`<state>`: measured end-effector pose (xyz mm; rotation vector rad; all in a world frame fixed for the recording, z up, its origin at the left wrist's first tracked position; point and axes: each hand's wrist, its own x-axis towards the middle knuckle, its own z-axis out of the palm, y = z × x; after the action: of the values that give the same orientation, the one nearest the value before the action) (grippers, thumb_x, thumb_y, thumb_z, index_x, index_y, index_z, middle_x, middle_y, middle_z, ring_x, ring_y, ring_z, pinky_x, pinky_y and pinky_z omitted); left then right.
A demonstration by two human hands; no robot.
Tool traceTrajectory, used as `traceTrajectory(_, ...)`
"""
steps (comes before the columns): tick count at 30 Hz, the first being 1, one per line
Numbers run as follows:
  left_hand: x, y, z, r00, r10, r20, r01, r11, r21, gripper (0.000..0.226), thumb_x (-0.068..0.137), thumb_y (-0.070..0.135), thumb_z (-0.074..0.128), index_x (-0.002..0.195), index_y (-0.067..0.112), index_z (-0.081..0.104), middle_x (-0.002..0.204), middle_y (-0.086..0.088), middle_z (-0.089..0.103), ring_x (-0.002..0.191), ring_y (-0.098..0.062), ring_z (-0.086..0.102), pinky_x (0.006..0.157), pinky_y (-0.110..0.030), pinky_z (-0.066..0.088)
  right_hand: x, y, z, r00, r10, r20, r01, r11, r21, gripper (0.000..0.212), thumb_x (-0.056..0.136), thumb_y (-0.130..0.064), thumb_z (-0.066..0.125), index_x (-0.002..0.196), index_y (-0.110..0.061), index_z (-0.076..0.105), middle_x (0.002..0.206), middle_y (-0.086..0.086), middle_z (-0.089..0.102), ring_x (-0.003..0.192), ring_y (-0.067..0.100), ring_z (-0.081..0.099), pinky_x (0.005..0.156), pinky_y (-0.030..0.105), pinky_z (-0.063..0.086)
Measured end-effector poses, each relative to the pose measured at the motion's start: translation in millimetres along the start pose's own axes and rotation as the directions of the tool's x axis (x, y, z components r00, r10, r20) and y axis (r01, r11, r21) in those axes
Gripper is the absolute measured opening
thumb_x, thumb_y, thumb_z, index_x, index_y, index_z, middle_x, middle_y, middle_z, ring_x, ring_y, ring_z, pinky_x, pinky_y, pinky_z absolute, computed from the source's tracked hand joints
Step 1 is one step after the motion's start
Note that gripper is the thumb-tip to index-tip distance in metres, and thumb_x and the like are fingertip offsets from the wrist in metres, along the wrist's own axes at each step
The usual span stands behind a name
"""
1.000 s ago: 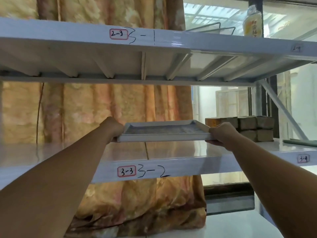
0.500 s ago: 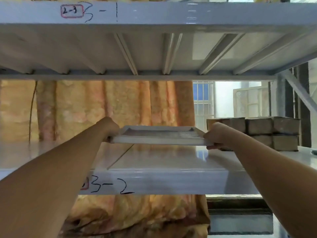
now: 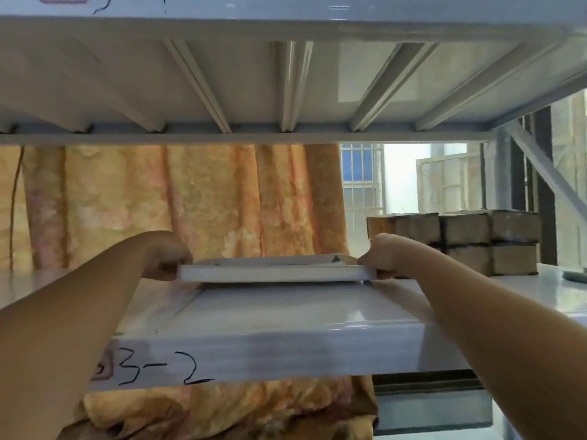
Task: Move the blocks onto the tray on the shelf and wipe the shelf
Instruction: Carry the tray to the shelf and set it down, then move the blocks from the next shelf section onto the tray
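Two hands hold one white tray (image 3: 276,272) by its short ends, level, low over the white shelf (image 3: 286,319) marked "3-2" (image 3: 162,366) on its front edge. Left hand (image 3: 168,258) grips the tray's left end, fingers curled under and round the rim. Right hand (image 3: 384,258) grips the right end the same way, thumb on top near the corner. A thin dark gap shows beneath the tray's base (cannot tell if the far side touches the shelf). The tray's inside is mostly hidden from this low angle; nothing rises above its rim.

Brown blocks (image 3: 460,246) sit stacked on the shelf to the right, two layers high, three across along the front, just behind the right hand and apart from the tray. A greenish thing (image 3: 575,276) lies at the far right edge of the shelf, too cut off to identify.

Overhead is the ribbed underside of the upper shelf (image 3: 254,84). An orange patterned curtain (image 3: 190,201) hangs behind, with a barred window (image 3: 362,185) to its right.
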<state>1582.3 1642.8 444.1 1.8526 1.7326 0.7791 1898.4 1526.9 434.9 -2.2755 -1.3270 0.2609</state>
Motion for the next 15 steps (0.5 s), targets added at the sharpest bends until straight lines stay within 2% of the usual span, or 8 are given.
traceTrajectory(1,2,-1,0,0.999,-0.007,0.038,0.008,1.0,-0.009,0.006,0.089,-0.008,0.048,0.085,-0.006,0.052,0.073,-0.013,0.045,0.058,-0.02,0.046,0.033,-0.018,0.046,2,1,0,1.0,0.005,-0.01,-0.005,0.999,0.038,0.001,0.079,-0.008,0.061,0.078,-0.009,0.061,0.079,0.013,0.053,0.069,0.022,0.051,0.067,0.026,0.046)
traceTrajectory(4,9,-6,-1,0.989,-0.022,0.143,0.02,1.0,0.019,0.007,0.086,-0.012,0.05,0.091,-0.012,0.055,0.08,-0.015,0.052,0.065,-0.022,0.054,0.033,-0.019,0.048,2,3,0,1.0,0.009,-0.011,-0.008,0.994,0.105,0.026,0.082,-0.018,0.063,0.1,0.001,0.062,0.089,0.014,0.062,0.075,0.025,0.061,0.089,0.035,0.055)
traceTrajectory(7,14,-5,-3,0.98,-0.012,0.2,-0.01,0.994,0.107,0.014,0.086,-0.011,0.051,0.074,-0.006,0.057,0.078,-0.011,0.053,0.065,-0.018,0.053,0.037,-0.016,0.047,7,4,0,0.999,0.023,0.035,-0.028,0.99,0.14,0.038,0.085,-0.017,0.062,0.119,0.0,0.059,0.105,0.015,0.062,0.083,0.023,0.059,0.094,0.038,0.054)
traceTrajectory(9,12,-1,-2,0.977,0.008,0.212,-0.043,0.986,0.163,0.011,0.087,-0.008,0.053,0.077,-0.004,0.058,0.078,-0.01,0.053,0.067,-0.018,0.055,0.039,-0.018,0.048,8,2,-1,0.999,0.026,0.047,-0.032,0.991,0.126,0.041,0.086,-0.016,0.062,0.125,-0.003,0.058,0.119,0.014,0.06,0.085,0.021,0.057,0.093,0.035,0.054)
traceTrajectory(11,13,3,-2,0.982,0.007,0.189,-0.049,0.975,0.215,0.006,0.088,-0.003,0.056,0.082,-0.003,0.059,0.079,-0.01,0.056,0.07,-0.019,0.058,0.042,-0.02,0.052,7,1,-1,0.999,0.029,0.033,-0.032,0.995,0.1,0.038,0.087,-0.017,0.062,0.123,-0.003,0.059,0.113,0.013,0.061,0.079,0.021,0.057,0.086,0.03,0.056)
traceTrajectory(12,13,6,-1,0.981,0.001,0.196,-0.051,0.967,0.249,0.01,0.088,-0.001,0.056,0.078,-0.002,0.058,0.077,-0.01,0.056,0.067,-0.018,0.058,0.044,-0.02,0.052,4,0,-1,0.999,0.026,0.027,-0.028,0.997,0.07,0.036,0.088,-0.018,0.061,0.121,-0.002,0.059,0.107,0.012,0.06,0.075,0.02,0.057,0.077,0.027,0.057)
traceTrajectory(14,9,12,1,0.976,-0.012,0.216,-0.063,0.939,0.339,0.015,0.089,0.004,0.056,0.075,-0.001,0.057,0.077,-0.011,0.054,0.06,-0.017,0.055,0.05,-0.021,0.051,0,-2,-1,1.0,0.007,0.004,-0.007,0.999,-0.037,0.031,0.091,-0.02,0.058,0.114,0.0,0.06,0.094,0.008,0.058,0.066,0.015,0.054,0.058,0.021,0.05)
traceTrajectory(15,9,14,2,0.979,-0.004,0.204,-0.08,0.911,0.405,0.011,0.089,0.007,0.057,0.08,-0.001,0.058,0.083,-0.011,0.054,0.064,-0.019,0.055,0.056,-0.023,0.05,0,-2,-1,1.0,-0.013,-0.017,0.012,0.999,-0.052,0.026,0.091,-0.02,0.058,0.108,0.0,0.06,0.087,0.006,0.057,0.063,0.014,0.053,0.053,0.021,0.046)
